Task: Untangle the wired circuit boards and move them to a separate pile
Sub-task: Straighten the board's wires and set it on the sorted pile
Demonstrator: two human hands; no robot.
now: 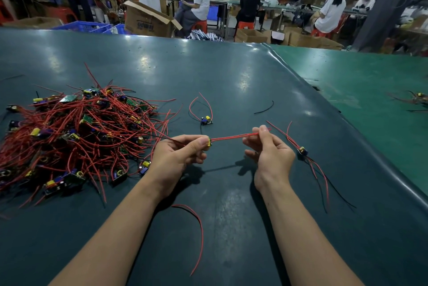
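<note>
head cam, only one view: both hands are up over the dark green counter [231, 82] with one wired circuit board [209, 142] stretched between them. the left hand [178, 156] pinches the little board itself between thumb and fingers, you can just see the yellow part poking out past the fingertips. the right hand [269, 151] pinches the far end of that board's red wires [234, 137] between thumb and forefinger, other fingers loosely curled, so the wires run nearly straight from one hand to the other.

left of the left hand sits the big tangled pile [69, 137] of boards and red wires, lying on the counter, a few strands reaching almost to the left wrist. just right of the right hand lies a separated board [303, 150] with its red and black wires trailing back toward the person. beyond the hands, a bit past the stretched wires, another single board [206, 120] lies flat with its wires looped away. a loose red wire [196, 237] curves on the counter between the two forearms, and a short black wire [265, 108] lies further out past the right hand.
</note>
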